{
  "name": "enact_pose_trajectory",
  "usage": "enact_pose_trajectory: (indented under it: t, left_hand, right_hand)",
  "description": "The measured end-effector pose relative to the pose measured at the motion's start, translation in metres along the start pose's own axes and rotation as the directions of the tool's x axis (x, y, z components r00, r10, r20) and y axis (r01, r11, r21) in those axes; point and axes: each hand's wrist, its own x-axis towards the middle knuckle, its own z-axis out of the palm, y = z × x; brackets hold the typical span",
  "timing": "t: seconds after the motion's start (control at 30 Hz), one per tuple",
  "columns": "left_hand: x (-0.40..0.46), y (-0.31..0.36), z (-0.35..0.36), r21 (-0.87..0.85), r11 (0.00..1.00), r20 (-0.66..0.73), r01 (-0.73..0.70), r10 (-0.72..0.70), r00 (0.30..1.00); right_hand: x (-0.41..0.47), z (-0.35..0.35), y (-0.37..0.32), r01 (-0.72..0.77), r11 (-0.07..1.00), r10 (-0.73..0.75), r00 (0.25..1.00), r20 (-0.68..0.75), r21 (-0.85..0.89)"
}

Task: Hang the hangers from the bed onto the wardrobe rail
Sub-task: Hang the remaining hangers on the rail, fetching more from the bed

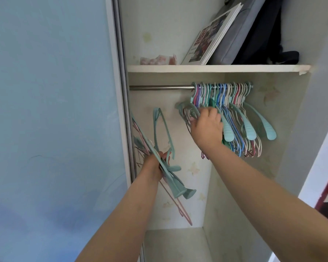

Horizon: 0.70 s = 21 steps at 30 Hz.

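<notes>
The hangers are thin plastic frames in teal, blue, lilac, pink and white, some with broad ribbed teal shoulder ends. A dense row of hung hangers [233,110] crowds the right end of the smooth metal wardrobe rail [159,88], hooks packed side by side. The right hand [206,127], grip curled, pinches a few teal and dark hangers [187,111] just below the rail, left of that row. Lower left, the left hand [155,167], grip closed, holds a tilted bundle of teal and pink hangers [167,167] beside the frosted sliding door [55,110]. Above, a white shelf [216,68] carries leaning books and a dark bag.
</notes>
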Motion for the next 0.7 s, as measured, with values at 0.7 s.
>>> enact_pose_trajectory:
  t: [0.7]
  left_hand:
    - [-0.001,-0.047,-0.005,0.131,0.991,0.052,0.04,-0.047,0.998]
  right_hand:
    - [-0.091,-0.011,0.033,-0.383,0.848,0.235,0.891,0.388,0.367]
